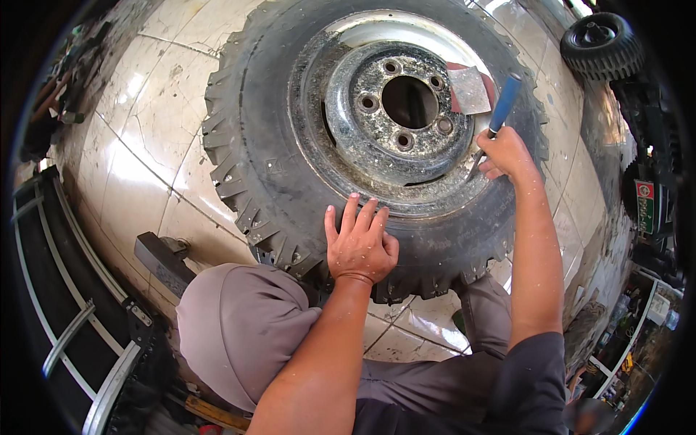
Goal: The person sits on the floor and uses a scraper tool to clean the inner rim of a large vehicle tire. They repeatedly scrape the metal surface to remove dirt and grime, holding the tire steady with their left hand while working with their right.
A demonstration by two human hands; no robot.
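Observation:
A large black off-road tyre (pixel 264 138) with chunky tread lies flat before me, mounted on a worn, flaking steel wheel rim (pixel 348 87) with bolt holes round a central opening. My right hand (pixel 505 154) grips a blue-handled screwdriver (pixel 505 101) near its shaft. The handle points up and away, and the tip comes down at the right side of the rim, close to the tyre bead. Fingers spread, my left hand (pixel 360 246) rests on the near sidewall. A folded piece of sandpaper (pixel 471 91), grey and reddish, lies on the rim's right side.
Pale, dirty tiles (pixel 152 109) make up the floor. At left stands a black rack with metal rails (pixel 65 283). A smaller wheel (pixel 603 45) sits at the far right, and a cluttered shelf (pixel 631 355) stands at the lower right. My bent knees flank the tyre's near edge.

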